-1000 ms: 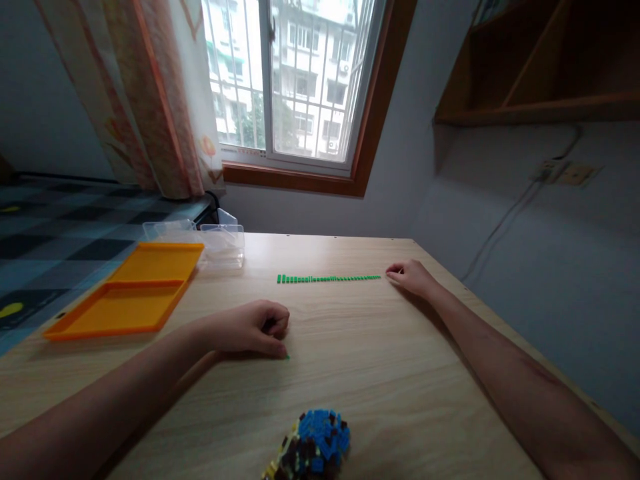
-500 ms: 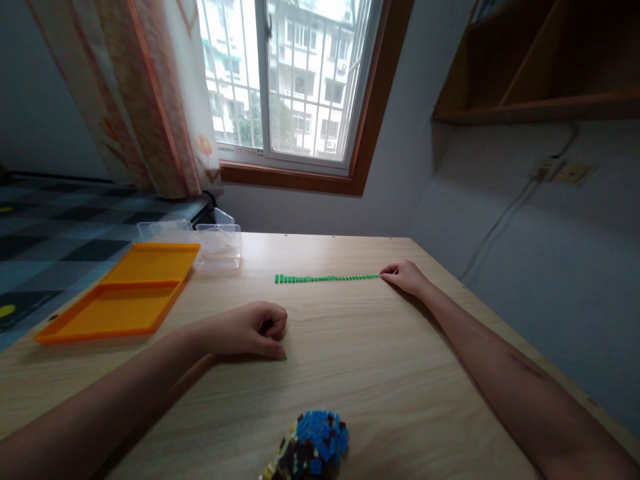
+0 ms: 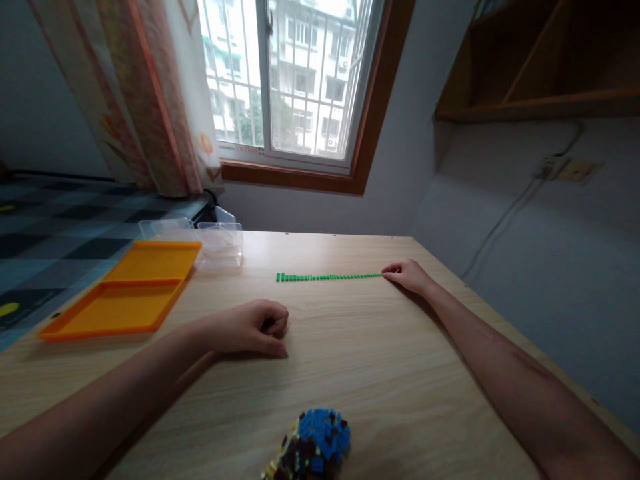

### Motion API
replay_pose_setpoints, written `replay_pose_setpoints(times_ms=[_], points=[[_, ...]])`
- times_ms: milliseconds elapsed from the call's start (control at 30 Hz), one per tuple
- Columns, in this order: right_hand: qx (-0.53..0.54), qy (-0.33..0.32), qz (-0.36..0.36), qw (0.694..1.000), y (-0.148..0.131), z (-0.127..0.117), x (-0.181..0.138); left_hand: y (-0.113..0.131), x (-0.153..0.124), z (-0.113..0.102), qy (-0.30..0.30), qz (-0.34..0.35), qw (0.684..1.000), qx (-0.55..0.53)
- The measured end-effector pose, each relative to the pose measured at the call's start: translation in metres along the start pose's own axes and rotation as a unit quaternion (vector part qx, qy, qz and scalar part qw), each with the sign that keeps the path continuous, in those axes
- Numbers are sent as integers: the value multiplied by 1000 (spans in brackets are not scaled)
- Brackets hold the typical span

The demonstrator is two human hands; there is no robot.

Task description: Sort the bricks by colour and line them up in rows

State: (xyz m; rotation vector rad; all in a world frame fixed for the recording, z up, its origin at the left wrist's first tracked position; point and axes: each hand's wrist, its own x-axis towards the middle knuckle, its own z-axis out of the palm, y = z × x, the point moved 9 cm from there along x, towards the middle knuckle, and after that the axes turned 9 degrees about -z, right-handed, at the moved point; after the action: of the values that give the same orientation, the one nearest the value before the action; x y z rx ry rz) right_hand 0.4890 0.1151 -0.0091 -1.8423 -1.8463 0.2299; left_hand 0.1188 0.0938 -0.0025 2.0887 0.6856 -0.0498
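A long row of small green toy bricks (image 3: 320,277) runs left to right across the wooden table (image 3: 360,373). At the row's right end, my right hand (image 3: 406,276) has thumb and fingertips pinched together on the last brick, which they mostly cover. My left hand (image 3: 260,327) rests closer to me with its fingers curled in. By its thumb tip the edge of another small green brick (image 3: 287,356) sticks out; the curled fingers hide whatever else is under them. At the bottom lies a heap of loose blue, dark brown and pale yellow bricks (image 3: 323,437).
An orange two-part tray (image 3: 150,283) lies at the left of the table. Clear plastic boxes (image 3: 220,247) stand behind it near the back edge. A wall shelf (image 3: 540,107) hangs at upper right, and a barred window (image 3: 310,87) is straight ahead.
The view has shifted very slightly. Both hands keep the same pose and place, and the green row looks unchanged.
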Motion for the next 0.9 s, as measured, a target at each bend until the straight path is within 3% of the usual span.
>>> replay_pose_setpoints(times_ms=[900], points=[[31, 37, 7, 999, -2, -10, -5, 0, 2, 0, -4, 7, 999, -41]])
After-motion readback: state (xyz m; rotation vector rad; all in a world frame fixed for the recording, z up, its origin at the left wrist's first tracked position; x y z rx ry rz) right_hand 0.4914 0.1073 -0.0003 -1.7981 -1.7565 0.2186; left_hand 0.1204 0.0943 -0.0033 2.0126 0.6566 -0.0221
